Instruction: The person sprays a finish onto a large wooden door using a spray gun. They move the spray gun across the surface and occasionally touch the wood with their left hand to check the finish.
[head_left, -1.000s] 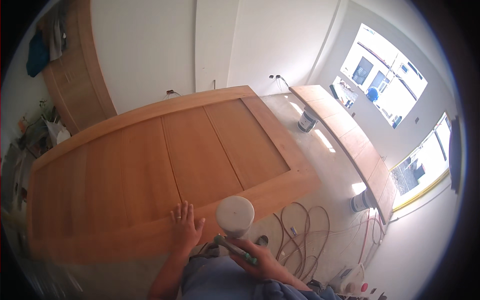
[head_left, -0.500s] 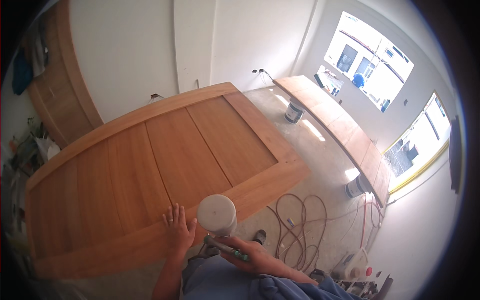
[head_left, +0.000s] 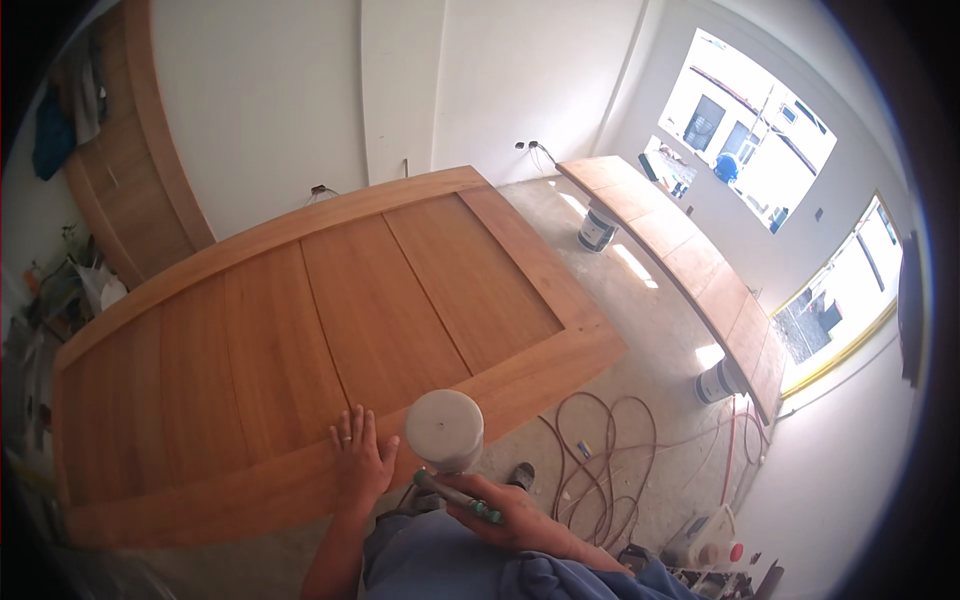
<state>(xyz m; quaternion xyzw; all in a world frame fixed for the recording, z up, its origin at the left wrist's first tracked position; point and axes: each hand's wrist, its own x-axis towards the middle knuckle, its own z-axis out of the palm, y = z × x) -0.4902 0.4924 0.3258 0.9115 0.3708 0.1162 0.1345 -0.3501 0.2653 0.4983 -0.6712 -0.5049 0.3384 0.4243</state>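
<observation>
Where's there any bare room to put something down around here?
The large wooden panel looks bare beyond the left hand, toward its far edge. Open floor also shows between that panel and the narrow board. It's crowded near the right hand, which holds a spray gun, and at lower right, around the hose and jug.

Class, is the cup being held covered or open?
Covered: a pale round lid closes the top of the cup, above the right hand.

The wooden panel (head_left: 370, 310) is orange-brown with dark parallel lines, the cup (head_left: 443, 430) off-white, the clothing (head_left: 450, 562) blue.
</observation>
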